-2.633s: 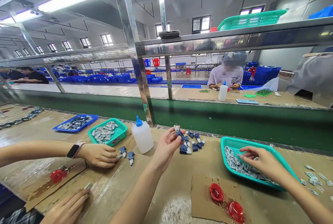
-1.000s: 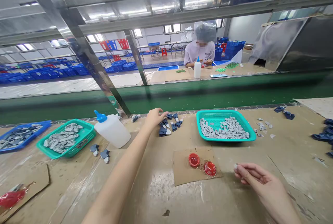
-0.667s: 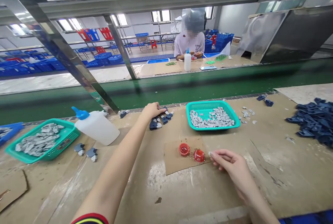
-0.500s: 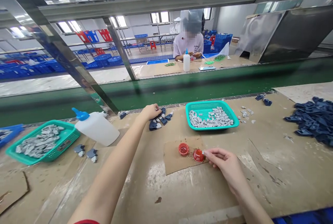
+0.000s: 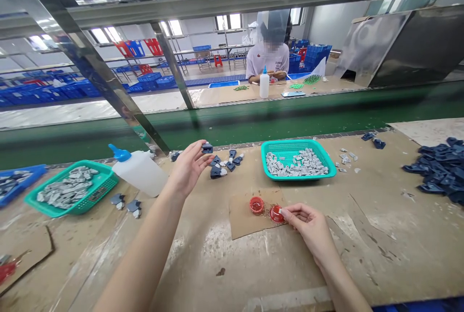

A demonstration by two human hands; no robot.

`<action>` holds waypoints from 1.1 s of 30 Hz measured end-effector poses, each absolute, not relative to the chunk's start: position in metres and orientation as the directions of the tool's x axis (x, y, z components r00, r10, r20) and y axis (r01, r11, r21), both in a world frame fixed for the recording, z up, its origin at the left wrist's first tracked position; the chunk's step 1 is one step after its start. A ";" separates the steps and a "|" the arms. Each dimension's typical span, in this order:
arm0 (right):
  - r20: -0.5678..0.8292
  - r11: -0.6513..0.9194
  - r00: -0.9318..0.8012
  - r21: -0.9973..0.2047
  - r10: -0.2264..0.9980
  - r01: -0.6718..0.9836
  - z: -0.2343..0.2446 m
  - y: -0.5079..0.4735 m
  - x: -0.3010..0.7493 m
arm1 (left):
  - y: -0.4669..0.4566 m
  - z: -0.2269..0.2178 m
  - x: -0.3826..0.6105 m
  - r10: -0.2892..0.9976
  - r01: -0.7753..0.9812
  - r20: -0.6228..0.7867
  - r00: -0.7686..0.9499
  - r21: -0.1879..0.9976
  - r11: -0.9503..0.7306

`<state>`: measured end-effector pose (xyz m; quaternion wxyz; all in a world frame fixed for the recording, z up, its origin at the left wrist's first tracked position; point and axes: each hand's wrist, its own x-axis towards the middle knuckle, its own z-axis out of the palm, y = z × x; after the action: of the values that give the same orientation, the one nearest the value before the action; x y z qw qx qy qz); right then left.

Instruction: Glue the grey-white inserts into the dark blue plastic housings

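My left hand is raised at the far side of the table, pinching a dark blue plastic piece at its fingertips. Just right of it lies a small pile of dark blue pieces with light grey parts on them. My right hand is closed in a pinch on a small light grey piece, mostly hidden by the fingers. That piece is at the rim of a red cap with wet-looking liquid. A second red cap stands beside it on a cardboard piece.
A green basket of light grey pieces stands beyond the caps. Left are a white squeeze bottle, another green basket and a blue tray. Dark blue pieces heap at right. Across the green belt sits another person.
My left hand has lifted away from the dark blue pile, moving left with one piece in its fingers. My right hand stays at the red cap. The view has shifted slightly.
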<state>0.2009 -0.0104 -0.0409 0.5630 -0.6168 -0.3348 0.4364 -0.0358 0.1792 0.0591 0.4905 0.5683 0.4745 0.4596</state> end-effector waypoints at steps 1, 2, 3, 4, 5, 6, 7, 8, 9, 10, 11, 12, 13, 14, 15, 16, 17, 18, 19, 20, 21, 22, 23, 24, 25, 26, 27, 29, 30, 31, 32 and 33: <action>-0.158 -0.139 0.392 -0.987 0.906 -0.078 -0.041 -0.010 0.201 | 0.166 0.059 -0.038 0.991 -0.017 0.021 0.133 1.000 -0.019; -0.154 -0.135 0.389 -0.988 0.908 -0.077 -0.041 -0.010 0.201 | 0.152 0.059 -0.039 0.991 -0.115 -0.014 0.136 0.993 0.030; -0.151 -0.131 0.387 -0.988 0.910 -0.076 -0.041 -0.010 0.201 | 0.139 0.058 -0.041 0.990 -0.197 -0.042 0.133 0.978 0.068; -0.149 -0.129 0.384 -0.989 0.911 -0.076 -0.041 -0.010 0.200 | 0.127 0.056 -0.042 0.991 -0.253 -0.058 0.122 0.964 0.087; -0.150 -0.129 0.382 -0.989 0.912 -0.079 -0.042 -0.010 0.200 | 0.115 0.053 -0.042 0.993 -0.281 -0.060 0.100 0.956 0.086; -0.151 -0.130 0.382 -0.988 0.912 -0.082 -0.042 -0.010 0.200 | 0.104 0.050 -0.043 0.995 -0.307 -0.061 0.073 0.948 0.081; -0.155 -0.131 0.384 -0.988 0.910 -0.087 -0.043 -0.009 0.200 | 0.094 0.047 -0.043 0.996 -0.333 -0.071 0.049 0.939 0.083; -0.160 -0.133 0.385 -0.987 0.909 -0.094 -0.043 -0.009 0.200 | 0.084 0.043 -0.042 0.995 -0.359 -0.092 0.029 0.929 0.096; -0.164 -0.135 0.386 -0.986 0.908 -0.102 -0.043 -0.009 0.200 | 0.075 0.039 -0.041 0.992 -0.380 -0.127 0.015 0.917 0.123; -0.168 -0.136 0.387 -0.985 0.907 -0.110 -0.043 -0.009 0.200 | 0.067 0.034 -0.040 0.986 -0.396 -0.168 0.006 0.905 0.157; -0.174 -0.138 0.389 -0.983 0.905 -0.119 -0.042 -0.009 0.201 | 0.059 0.029 -0.037 0.978 -0.408 -0.211 0.001 0.892 0.192; -0.180 -0.140 0.390 -0.982 0.903 -0.130 -0.041 -0.010 0.201 | 0.052 0.024 -0.035 0.969 -0.419 -0.247 -0.001 0.880 0.224; -0.187 -0.142 0.392 -0.980 0.901 -0.141 -0.040 -0.012 0.202 | 0.045 0.019 -0.031 0.962 -0.431 -0.274 -0.004 0.868 0.246; -0.192 -0.142 0.396 -0.978 0.898 -0.151 -0.037 -0.013 0.203 | 0.039 0.014 -0.026 0.956 -0.443 -0.294 -0.006 0.858 0.261; -0.194 -0.141 0.400 -0.977 0.896 -0.159 -0.033 -0.015 0.203 | 0.033 0.009 -0.021 0.952 -0.454 -0.305 -0.007 0.849 0.269; -0.194 -0.138 0.403 -0.977 0.894 -0.166 -0.028 -0.018 0.203 | 0.027 0.005 -0.015 0.951 -0.462 -0.310 -0.005 0.844 0.273; -0.190 -0.130 0.404 -0.977 0.895 -0.171 -0.023 -0.020 0.202 | 0.022 0.001 -0.009 0.951 -0.465 -0.309 0.003 0.842 0.275; -0.183 -0.121 0.399 -0.977 0.898 -0.176 -0.016 -0.023 0.200 | 0.018 -0.001 -0.002 0.953 -0.462 -0.303 0.017 0.843 0.277; -0.172 -0.108 0.390 -0.978 0.905 -0.180 -0.009 -0.025 0.197 | 0.014 -0.003 0.005 0.955 -0.456 -0.294 0.033 0.846 0.276; -0.157 -0.093 0.379 -0.979 0.912 -0.183 -0.002 -0.027 0.193 | 0.011 -0.004 0.011 0.958 -0.450 -0.283 0.048 0.850 0.273; -0.142 -0.078 0.363 -0.979 0.921 -0.186 0.005 -0.029 0.189 | 0.009 -0.004 0.016 0.961 -0.446 -0.271 0.056 0.854 0.267; -0.128 -0.066 0.341 -0.980 0.931 -0.189 0.011 -0.030 0.184 | 0.007 -0.004 0.021 0.963 -0.444 -0.262 0.060 0.857 0.261; -0.117 -0.057 0.318 -0.980 0.941 -0.193 0.016 -0.030 0.179 | 0.006 -0.003 0.024 0.965 -0.448 -0.255 0.060 0.857 0.254; -0.109 -0.051 0.294 -0.979 0.950 -0.199 0.020 -0.031 0.174 | 0.005 -0.002 0.027 0.967 -0.455 -0.249 0.058 0.855 0.248; -0.106 -0.049 0.272 -0.977 0.956 -0.207 0.023 -0.031 0.170 | 0.004 -0.001 0.029 0.968 -0.465 -0.245 0.057 0.851 0.243; -0.108 -0.053 0.253 -0.975 0.961 -0.215 0.024 -0.031 0.167 | 0.003 0.000 0.030 0.969 -0.475 -0.241 0.056 0.847 0.238; -0.110 -0.056 0.239 -0.974 0.965 -0.220 0.025 -0.030 0.165 | 0.002 0.000 0.030 0.970 -0.484 -0.238 0.057 0.843 0.235; -0.115 -0.066 0.216 -0.973 0.969 -0.221 0.023 -0.029 0.162 | 0.001 0.001 0.030 0.971 -0.493 -0.230 0.060 0.839 0.229; -0.118 -0.072 0.205 -0.973 0.972 -0.220 0.022 -0.029 0.161 | 0.000 0.001 0.030 0.973 -0.493 -0.224 0.060 0.841 0.224; -0.121 -0.076 0.198 -0.973 0.973 -0.220 0.020 -0.028 0.161 | -0.001 0.001 0.030 0.975 -0.490 -0.215 0.058 0.844 0.216; -0.125 -0.080 0.193 -0.972 0.973 -0.223 0.019 -0.028 0.161 | -0.001 0.000 0.029 0.977 -0.483 -0.204 0.055 0.851 0.205; -0.132 -0.088 0.184 -0.969 0.974 -0.232 0.017 -0.027 0.162 | -0.002 -0.001 0.029 0.980 -0.467 -0.190 0.056 0.862 0.194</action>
<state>0.1615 -0.0275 0.0167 0.5715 -0.5152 -0.3601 0.5276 0.0289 -0.0018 -0.0008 0.6556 0.3135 0.4088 0.5520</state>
